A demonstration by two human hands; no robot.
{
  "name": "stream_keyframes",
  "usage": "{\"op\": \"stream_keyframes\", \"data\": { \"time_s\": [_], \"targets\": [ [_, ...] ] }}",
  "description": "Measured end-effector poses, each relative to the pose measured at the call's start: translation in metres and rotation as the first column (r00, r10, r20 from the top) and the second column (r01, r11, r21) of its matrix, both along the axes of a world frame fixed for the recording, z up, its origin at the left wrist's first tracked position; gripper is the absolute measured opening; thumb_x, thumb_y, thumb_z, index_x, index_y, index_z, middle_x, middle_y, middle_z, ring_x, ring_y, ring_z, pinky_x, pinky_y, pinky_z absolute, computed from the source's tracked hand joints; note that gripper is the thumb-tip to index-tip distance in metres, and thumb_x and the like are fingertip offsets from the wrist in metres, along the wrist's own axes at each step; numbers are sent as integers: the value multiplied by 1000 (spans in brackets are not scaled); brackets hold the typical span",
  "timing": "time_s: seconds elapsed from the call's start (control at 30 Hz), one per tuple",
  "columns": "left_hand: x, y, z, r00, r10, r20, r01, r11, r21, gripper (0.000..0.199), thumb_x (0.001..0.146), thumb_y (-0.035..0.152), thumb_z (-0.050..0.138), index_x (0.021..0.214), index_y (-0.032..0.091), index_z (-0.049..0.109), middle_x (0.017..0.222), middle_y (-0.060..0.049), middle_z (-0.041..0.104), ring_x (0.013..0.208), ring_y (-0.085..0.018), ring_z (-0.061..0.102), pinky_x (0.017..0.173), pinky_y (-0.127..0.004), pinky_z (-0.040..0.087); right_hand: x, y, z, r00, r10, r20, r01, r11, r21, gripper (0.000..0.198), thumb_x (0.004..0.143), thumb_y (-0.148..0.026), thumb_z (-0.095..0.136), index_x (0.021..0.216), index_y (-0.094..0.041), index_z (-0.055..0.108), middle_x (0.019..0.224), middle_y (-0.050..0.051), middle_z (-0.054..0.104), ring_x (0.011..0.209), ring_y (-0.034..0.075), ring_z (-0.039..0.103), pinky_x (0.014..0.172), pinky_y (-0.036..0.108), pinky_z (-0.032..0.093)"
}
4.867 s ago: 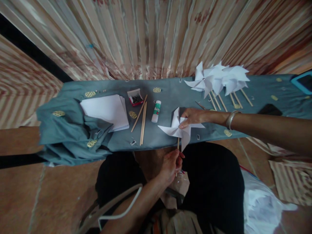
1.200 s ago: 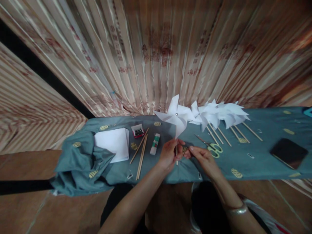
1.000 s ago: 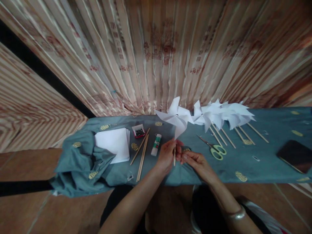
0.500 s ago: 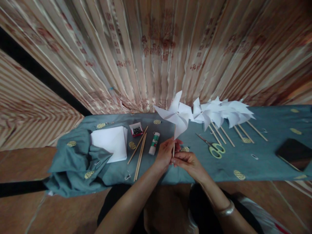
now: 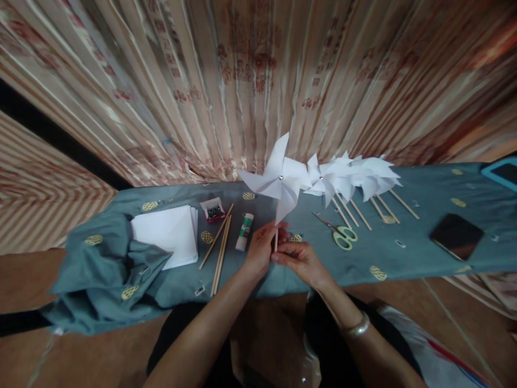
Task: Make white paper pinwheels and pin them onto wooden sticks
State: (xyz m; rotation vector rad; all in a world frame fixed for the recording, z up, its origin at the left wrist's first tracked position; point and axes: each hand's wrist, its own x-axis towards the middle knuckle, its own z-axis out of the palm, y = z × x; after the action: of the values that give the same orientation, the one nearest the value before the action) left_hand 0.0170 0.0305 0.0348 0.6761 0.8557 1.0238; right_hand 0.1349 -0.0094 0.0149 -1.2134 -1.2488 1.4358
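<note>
A white paper pinwheel (image 5: 278,180) with a silver pin at its centre stands upright between my hands, in front of the curtain. My left hand (image 5: 262,248) is closed around its wooden stick, below the paper blades. Lower on the same stick, the fingertips of my right hand (image 5: 297,260) pinch its bottom end. To the right lie several finished pinwheels (image 5: 351,175) in an overlapping row, their sticks pointing toward me. Green-handled scissors (image 5: 341,234) rest just beyond my right hand. A glue stick (image 5: 244,231) lies left of my left hand.
Left on the cloth-covered table (image 5: 307,280) are a stack of white paper (image 5: 165,231), loose wooden sticks (image 5: 221,253) and a small box of pins (image 5: 212,209). A dark phone (image 5: 456,236) lies at right, with a blue-edged device (image 5: 503,172) behind it. A pleated curtain (image 5: 250,81) hangs behind.
The view has turned slightly to the right, so the table's things sit further left in the picture and a blue-edged device has come into sight. Both hands keep their hold on the pinwheel's stick.
</note>
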Motion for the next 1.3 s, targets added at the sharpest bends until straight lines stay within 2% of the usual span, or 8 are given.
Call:
{"op": "stream_keyframes", "data": {
  "time_s": [0.2, 0.47, 0.67, 0.77, 0.93, 1.13, 1.3],
  "targets": [
    [0, 2, -1, 999, 27, -31, -27, 1000, 5, 33, 73, 46, 75, 81, 14, 76, 73, -5, 70, 69, -15, 62, 68, -26, 48, 1, 2, -4, 999, -28, 16, 28, 999, 18, 28, 70, -49, 80, 70, -21, 76, 68, 0, 69, 64, 14, 55, 64, 28, 45],
    [0, 2, -5, 1000, 0, -17, 1, 999, 38, 36, 72, 48, 76, 80, 14, 74, 74, -6, 72, 72, -17, 65, 70, -28, 49, 4, 4, -8, 1000, -11, 22, 10, 999, 44, 30, 70, -51, 80, 70, -21, 75, 67, -1, 67, 64, 14, 56, 63, 28, 44],
    [-1, 4, -10, 1000, -24, -19, 25, 1000, 15, 42, 68, 54, 79, 81, 15, 73, 78, -6, 74, 80, -20, 69, 74, -31, 52, 7, 3, -8, 999, -32, 25, 30, 997, 67, 32, 70, -51, 80, 70, -20, 75, 67, -1, 67, 64, 14, 56, 63, 27, 45],
    [-1, 4, -12, 1000, -11, -5, 11, 1000, 13, 42, 61, 50, 86, 83, 16, 75, 84, -6, 75, 82, -20, 69, 77, -31, 52, 10, 3, -7, 999, -41, 25, 39, 996, 85, 36, 71, -55, 79, 70, -19, 74, 66, 0, 66, 63, 14, 55, 62, 27, 44],
    [2, 1, -14, 1000, 23, -6, -23, 1000, -1, 35, 52, 36, 92, 79, 17, 78, 82, -5, 76, 79, -16, 67, 77, -28, 49, 18, 4, -4, 993, -84, 84, 75, 993, 95, 40, 69, -59, 79, 69, -19, 73, 64, -1, 65, 59, 13, 53, 59, 27, 41],
    [3, 0, -17, 997, 58, -45, -58, 998, -8, 33, 48, 33, 92, 74, 18, 79, 78, -4, 77, 75, -17, 67, 76, -29, 48, 21, 3, -3, 986, -78, 149, 62, 991, 115, 40, 70, -60, 77, 70, -20, 75, 67, 0, 69, 63, 14, 57, 63, 28, 44],
    [3, 0, -18, 997, 50, -59, -51, 999, -17, 33, 49, 33, 92, 75, 17, 79, 77, -5, 77, 71, -16, 66, 73, -29, 49, 28, 4, 1, 973, -90, 213, 62, 989, 135, 47, 76, -65, 71, 66, -19, 73, 61, 0, 65, 59, 13, 55, 58, 26, 42]
  ]
}}
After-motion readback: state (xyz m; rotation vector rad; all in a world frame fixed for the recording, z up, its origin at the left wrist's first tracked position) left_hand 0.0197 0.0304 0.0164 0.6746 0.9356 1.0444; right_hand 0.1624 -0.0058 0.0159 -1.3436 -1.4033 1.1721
